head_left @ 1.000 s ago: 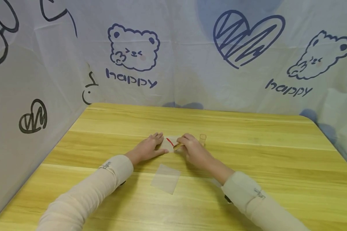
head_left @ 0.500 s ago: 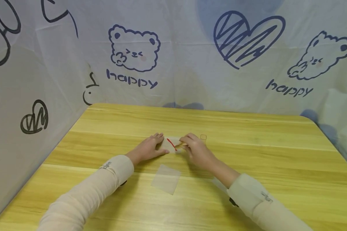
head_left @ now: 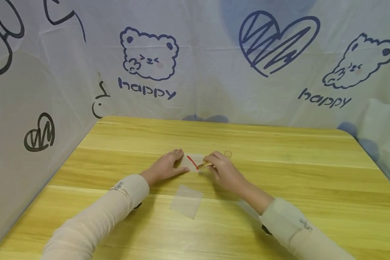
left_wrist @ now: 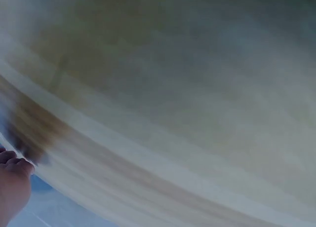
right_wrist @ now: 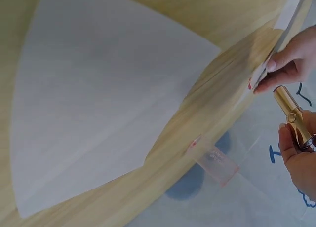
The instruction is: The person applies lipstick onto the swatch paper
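Note:
My right hand (head_left: 225,171) pinches a gold lipstick (head_left: 205,165) over a small whitish sheet of paper (head_left: 199,158). A slanting red line (head_left: 192,161) marks the paper and ends at the lipstick's tip. At the sheet's left side, my left hand (head_left: 165,167) rests flat with thumb and fingers spread. The right wrist view shows the gold lipstick tube (right_wrist: 288,106) between the fingers of the right hand (right_wrist: 302,160), the left hand (right_wrist: 295,56) beyond it. Only the edge of the left hand (left_wrist: 14,185) enters the left wrist view.
A clear lipstick cap (head_left: 228,154) stands right of the right hand. Nearer me lies a second translucent sheet (head_left: 186,202); another sheet (head_left: 248,209) sits partly under the right forearm. A printed cloth (head_left: 211,86) hangs behind the wooden table (head_left: 133,141).
The red line has grown longer toward the lower right. My right hand has shifted slightly right and nearer me with the lipstick. My left hand has stayed in place.

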A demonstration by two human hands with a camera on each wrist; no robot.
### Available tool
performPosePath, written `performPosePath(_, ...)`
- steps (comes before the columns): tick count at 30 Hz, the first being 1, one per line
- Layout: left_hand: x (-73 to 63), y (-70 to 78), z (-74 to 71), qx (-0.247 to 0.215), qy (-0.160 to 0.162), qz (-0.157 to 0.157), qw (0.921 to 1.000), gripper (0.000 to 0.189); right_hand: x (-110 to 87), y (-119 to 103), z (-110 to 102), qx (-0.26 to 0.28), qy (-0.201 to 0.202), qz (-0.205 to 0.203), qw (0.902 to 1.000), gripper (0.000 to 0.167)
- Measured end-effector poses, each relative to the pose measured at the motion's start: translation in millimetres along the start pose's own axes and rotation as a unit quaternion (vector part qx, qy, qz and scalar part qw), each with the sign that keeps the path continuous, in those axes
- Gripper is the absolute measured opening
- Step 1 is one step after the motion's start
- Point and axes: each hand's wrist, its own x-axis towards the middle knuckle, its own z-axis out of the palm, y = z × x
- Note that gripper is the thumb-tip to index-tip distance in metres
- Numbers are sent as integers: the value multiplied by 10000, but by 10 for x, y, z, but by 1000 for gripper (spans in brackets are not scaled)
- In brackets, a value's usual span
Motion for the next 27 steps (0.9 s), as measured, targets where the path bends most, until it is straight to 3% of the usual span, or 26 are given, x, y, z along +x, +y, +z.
performPosePath(13,-109,67,-85,-140,284,160,9994,74,-104,-126,-2,309,98,6,9995,22)
performPosePath(27,-471,198,-68,-273,173,487,9983,70,-206,-252,19,480,-15,-134,9988,22)
